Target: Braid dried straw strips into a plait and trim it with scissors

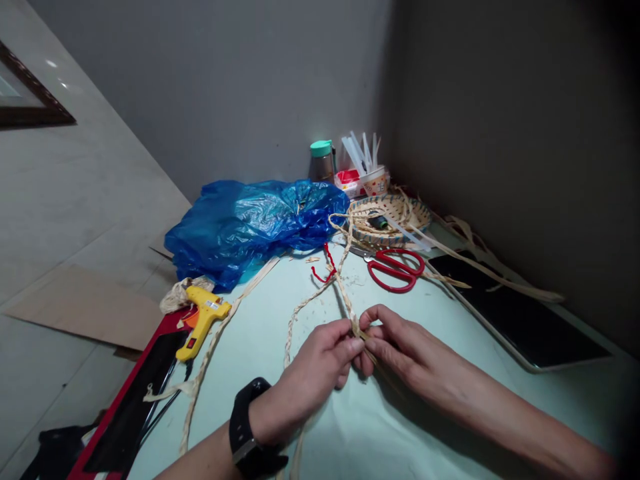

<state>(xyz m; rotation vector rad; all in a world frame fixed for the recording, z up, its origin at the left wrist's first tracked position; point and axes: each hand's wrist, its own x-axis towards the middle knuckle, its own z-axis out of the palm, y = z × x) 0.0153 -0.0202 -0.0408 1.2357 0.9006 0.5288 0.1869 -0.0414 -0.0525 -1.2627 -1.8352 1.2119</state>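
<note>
My left hand (320, 367), a black watch on its wrist, and my right hand (395, 343) meet at the middle of the pale green table (450, 413). Both pinch the end of a braided straw cord (345, 293), fingers closed on it. The braid runs away from my hands toward a woven straw basket (395, 217) at the back. A small piece of red string (325, 267) is tied on the braid partway along. Another straw braid (220, 333) trails off to the left.
Red-handled scissors (395, 270) lie behind my hands. A yellow glue gun (203, 320) rests at the left edge on a red-framed board (130, 407). A blue plastic bag (255, 223), a jar (321, 160), a cup of glue sticks (373, 177) and a dark tablet (520, 320) stand nearby.
</note>
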